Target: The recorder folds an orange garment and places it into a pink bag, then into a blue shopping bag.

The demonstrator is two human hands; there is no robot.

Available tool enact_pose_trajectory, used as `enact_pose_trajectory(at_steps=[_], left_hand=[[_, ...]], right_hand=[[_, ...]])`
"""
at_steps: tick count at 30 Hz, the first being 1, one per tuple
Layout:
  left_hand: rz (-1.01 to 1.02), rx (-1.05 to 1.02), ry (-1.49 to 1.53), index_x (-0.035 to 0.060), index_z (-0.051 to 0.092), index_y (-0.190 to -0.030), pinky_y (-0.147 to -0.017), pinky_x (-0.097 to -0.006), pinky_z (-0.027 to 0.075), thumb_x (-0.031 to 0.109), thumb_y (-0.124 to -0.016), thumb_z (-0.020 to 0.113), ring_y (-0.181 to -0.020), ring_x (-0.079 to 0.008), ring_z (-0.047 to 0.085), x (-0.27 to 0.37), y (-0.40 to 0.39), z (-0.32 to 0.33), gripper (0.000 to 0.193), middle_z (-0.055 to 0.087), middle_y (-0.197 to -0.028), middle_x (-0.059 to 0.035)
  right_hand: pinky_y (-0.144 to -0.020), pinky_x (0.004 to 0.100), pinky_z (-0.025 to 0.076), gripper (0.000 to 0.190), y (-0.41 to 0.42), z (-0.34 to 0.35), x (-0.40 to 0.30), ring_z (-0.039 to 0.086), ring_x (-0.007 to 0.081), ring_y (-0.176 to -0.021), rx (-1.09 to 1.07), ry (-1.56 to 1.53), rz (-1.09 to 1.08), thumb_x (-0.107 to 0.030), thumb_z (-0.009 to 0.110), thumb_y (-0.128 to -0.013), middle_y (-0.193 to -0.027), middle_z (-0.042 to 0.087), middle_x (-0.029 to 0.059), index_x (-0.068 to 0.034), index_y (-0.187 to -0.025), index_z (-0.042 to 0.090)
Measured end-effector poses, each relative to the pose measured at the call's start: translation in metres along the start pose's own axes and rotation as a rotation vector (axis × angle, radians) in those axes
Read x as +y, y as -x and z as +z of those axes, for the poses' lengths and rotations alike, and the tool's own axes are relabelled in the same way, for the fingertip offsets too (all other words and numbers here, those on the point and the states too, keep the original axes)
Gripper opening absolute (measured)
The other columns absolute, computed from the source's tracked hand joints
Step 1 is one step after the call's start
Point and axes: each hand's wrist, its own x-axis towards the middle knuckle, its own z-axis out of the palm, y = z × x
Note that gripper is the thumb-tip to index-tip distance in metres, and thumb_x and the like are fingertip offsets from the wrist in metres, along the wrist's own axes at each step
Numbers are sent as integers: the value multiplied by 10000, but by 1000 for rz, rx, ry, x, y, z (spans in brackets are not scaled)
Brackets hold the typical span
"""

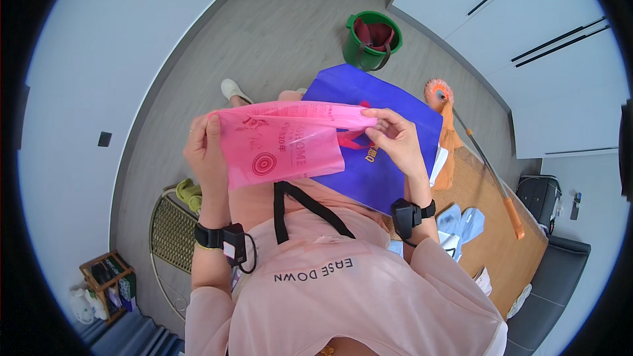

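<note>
A pink plastic bag (282, 146) with red print is stretched between both hands, its long upper edge running across my lap. My left hand (205, 138) pinches its left end between thumb and fingers. The other end is held by my right hand (393, 136), thumb and index finger on the folded edge. Behind and below it lies a large blue bag (366, 178) with yellow writing and red handles (350, 141), partly hidden by the pink bag. Black straps (314, 202) rest against my waist.
A green bucket (359, 52) with dark red cloth stands on the floor ahead. At the right, a long-handled duster (487, 158) and folded clothes (462, 222) lie on a woven mat (504, 252) beside a dark sofa (549, 282). A woven chair (170, 227) is at the left.
</note>
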Motion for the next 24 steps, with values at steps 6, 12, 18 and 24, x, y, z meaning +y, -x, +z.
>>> enact_pose_trajectory(at_steps=[6, 12, 18, 24], left_hand=[[-8, 1, 23, -28, 566, -805, -625, -180, 325, 146, -892, 522, -692, -47, 394, 0, -1, -1, 200, 463, -727, 27], [-21, -9, 19, -20, 589, -824, -618, -179, 331, 153, -890, 530, -684, -40, 398, -5, 1, -4, 194, 477, -728, 36], [-106, -24, 77, -27, 615, -886, -683, -187, 388, 149, -888, 531, -756, -51, 486, -12, 4, -6, 195, 571, -813, 2], [-173, -31, 101, -14, 627, -909, -690, -180, 399, 161, -892, 529, -763, -39, 499, -17, 6, -9, 201, 584, -833, 13]], right_hand=[[-732, 261, 453, 231, -4, 2, 9, 583, 141, -826, 62, 454, -271, -14, 662, -714, -905, 600, 57, -23, -941, 618], [-697, 268, 453, 122, -7, -4, 21, 580, 172, -823, 103, 402, -235, -55, 672, -720, -892, 601, 74, -21, -831, 636], [-785, 275, 420, 57, -5, -7, 30, 543, 199, -956, 114, 438, -202, -55, 638, -756, -1056, 565, 99, -20, -795, 614], [-971, 336, 301, 90, -1, -6, 25, 449, 215, -1133, -144, 86, 40, -98, 570, -829, -1158, 538, 98, -47, -763, 537]])
